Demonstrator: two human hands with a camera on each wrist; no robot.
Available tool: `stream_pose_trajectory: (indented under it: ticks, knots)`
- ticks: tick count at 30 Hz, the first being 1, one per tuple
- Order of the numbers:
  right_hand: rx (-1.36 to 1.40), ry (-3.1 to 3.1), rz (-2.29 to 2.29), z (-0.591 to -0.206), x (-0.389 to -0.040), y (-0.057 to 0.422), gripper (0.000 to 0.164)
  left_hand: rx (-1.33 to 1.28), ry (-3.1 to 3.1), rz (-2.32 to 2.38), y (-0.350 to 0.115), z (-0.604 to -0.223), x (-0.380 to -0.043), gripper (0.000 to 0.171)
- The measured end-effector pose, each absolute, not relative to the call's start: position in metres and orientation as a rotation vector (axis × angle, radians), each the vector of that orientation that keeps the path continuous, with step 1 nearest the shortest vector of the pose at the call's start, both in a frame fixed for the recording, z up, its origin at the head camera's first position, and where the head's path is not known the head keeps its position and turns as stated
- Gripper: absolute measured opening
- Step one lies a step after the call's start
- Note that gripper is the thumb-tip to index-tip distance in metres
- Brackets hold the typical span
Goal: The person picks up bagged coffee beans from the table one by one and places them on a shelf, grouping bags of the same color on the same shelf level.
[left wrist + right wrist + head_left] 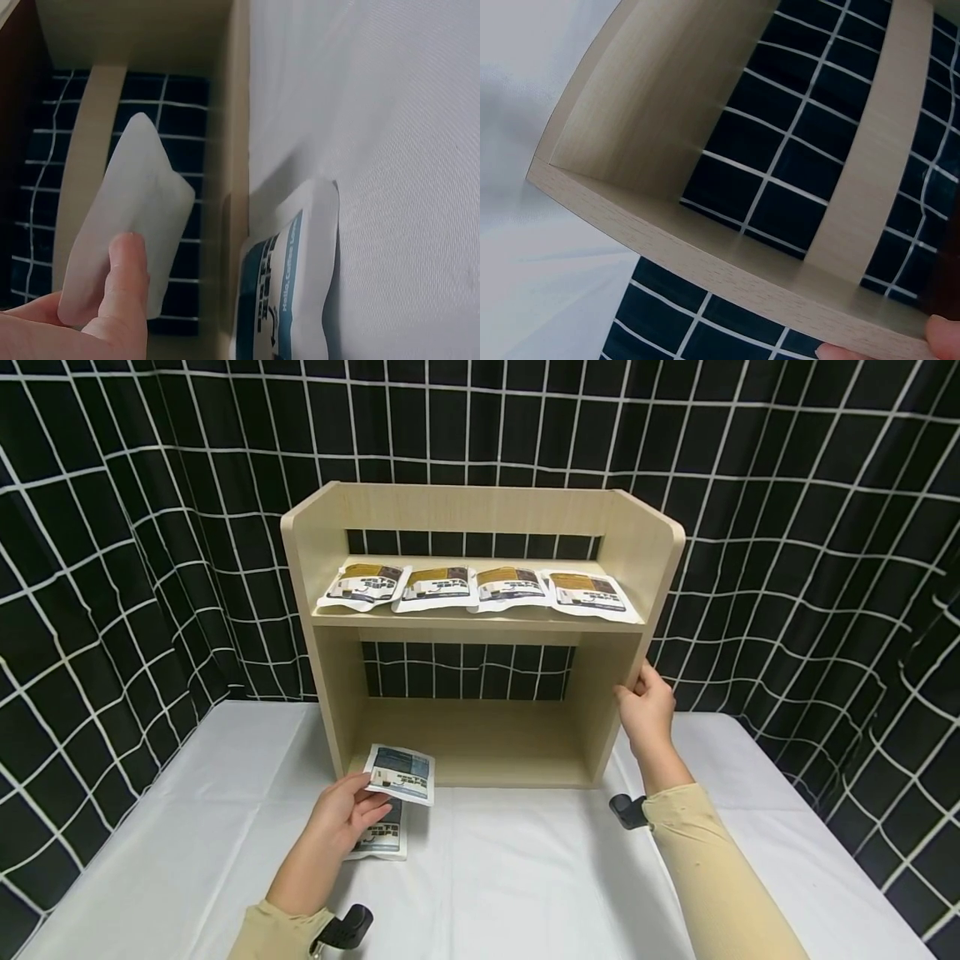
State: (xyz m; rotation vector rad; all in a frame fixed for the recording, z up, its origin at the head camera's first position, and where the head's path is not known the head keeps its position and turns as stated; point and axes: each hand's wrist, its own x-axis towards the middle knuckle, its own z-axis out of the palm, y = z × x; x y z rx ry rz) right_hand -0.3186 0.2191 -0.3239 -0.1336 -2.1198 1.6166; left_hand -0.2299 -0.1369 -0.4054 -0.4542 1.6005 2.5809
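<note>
My left hand (341, 817) pinches a white coffee pouch (405, 772) with a blue label, held in front of the lower left opening of a light wooden shelf (480, 739). In the left wrist view the plain back of the held pouch (131, 202) shows, with a finger across it. A second blue-labelled pouch (292, 277) lies on the white cloth under that hand, partly hidden by it in the head view. My right hand (649, 710) grips the shelf's right side panel (727, 277) by its front edge, the thumb inside and fingers outside.
On the upper board, several white pouches with brown and yellow labels (435, 585) lie in a row. The white cloth-covered table (510, 868) extends in front and to both sides. A black curtain with a white grid (495, 435) hangs behind and around.
</note>
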Motion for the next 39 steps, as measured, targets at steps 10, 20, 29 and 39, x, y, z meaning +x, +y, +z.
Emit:
stream_pose_trajectory:
  ticks: [10,20,29,39]
  knots:
    - [-0.128,-2.114,1.622,-0.324,-0.318,0.219,0.055,-0.455,1.567,2.601,-0.131,-0.408,-0.236,0.041]
    - [-0.133,-2.113,1.604,-0.325,-0.319,0.22,0.053,-0.492,1.551,2.587,-0.122,-0.412,-0.244,0.047]
    - [-0.133,-2.11,1.585,-0.325,-0.319,0.219,0.053,-0.477,1.56,2.558,-0.116,-0.414,-0.248,0.048]
    - [-0.146,-2.113,1.587,-0.325,-0.319,0.218,0.053,-0.473,1.527,2.534,-0.116,-0.412,-0.252,0.052]
